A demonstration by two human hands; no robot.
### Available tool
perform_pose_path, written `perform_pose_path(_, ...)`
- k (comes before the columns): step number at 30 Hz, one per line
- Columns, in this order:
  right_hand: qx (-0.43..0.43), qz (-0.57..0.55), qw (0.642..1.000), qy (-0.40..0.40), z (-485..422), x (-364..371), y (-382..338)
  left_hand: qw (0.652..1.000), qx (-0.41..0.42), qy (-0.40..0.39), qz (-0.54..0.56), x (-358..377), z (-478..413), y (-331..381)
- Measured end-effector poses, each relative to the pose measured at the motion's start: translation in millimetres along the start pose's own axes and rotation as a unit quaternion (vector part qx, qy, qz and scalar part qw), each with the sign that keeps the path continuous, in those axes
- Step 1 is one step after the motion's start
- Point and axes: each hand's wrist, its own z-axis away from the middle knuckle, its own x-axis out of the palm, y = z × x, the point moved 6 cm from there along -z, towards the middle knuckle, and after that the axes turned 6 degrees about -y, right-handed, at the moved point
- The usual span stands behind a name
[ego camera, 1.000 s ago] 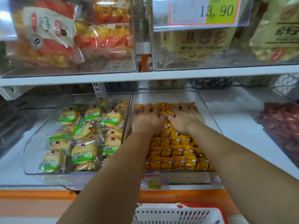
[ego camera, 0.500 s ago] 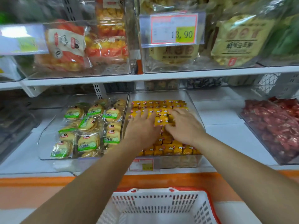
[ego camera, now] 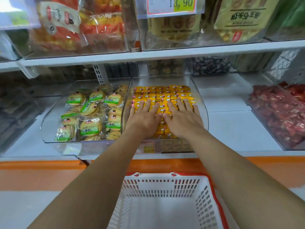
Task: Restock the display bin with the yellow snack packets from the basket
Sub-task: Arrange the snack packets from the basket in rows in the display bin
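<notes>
A clear display bin (ego camera: 200, 103) on the lower shelf holds several rows of small yellow snack packets (ego camera: 163, 93). My left hand (ego camera: 142, 118) and my right hand (ego camera: 182, 118) lie side by side, palms down and fingers spread, flat on the packets in the bin's front half. Neither hand grips anything. Below the shelf stands a white basket (ego camera: 165, 185) with a red rim; the part of its inside that shows holds nothing.
A clear bin of green-labelled biscuit packs (ego camera: 89, 113) sits to the left. Red wrapped sweets (ego camera: 280, 111) fill a bin at the right. An upper shelf (ego camera: 165, 54) with bagged snacks and a price tag (ego camera: 171, 5) overhangs the bins.
Both hands have slid from the back of the bin toward its front, over the packets, with fingers spreading. The view has dropped, so more of the basket shows.
</notes>
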Motion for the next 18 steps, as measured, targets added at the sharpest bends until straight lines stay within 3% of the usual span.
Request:
perform_pose_path(6, -0.016, -0.016, 1.0, 0.001, 3.9, -11.4, -2.6, 1.0, 0.003, 0.011, 0.023, -10.5, 4.7, 3.9)
perform_pose_path(12, -0.114, -0.121, 0.98, 0.112, 65.0, -54.9, -1.4, 0.981, 0.069, 0.161, 0.086, -50.8, 72.1, 17.2)
perform_pose_path(18, -0.163, 0.063, 0.985, 0.002, 116.1, -8.2, 3.2, 0.994, 0.08, 0.052, -0.051, 11.2, 125.7, 21.3)
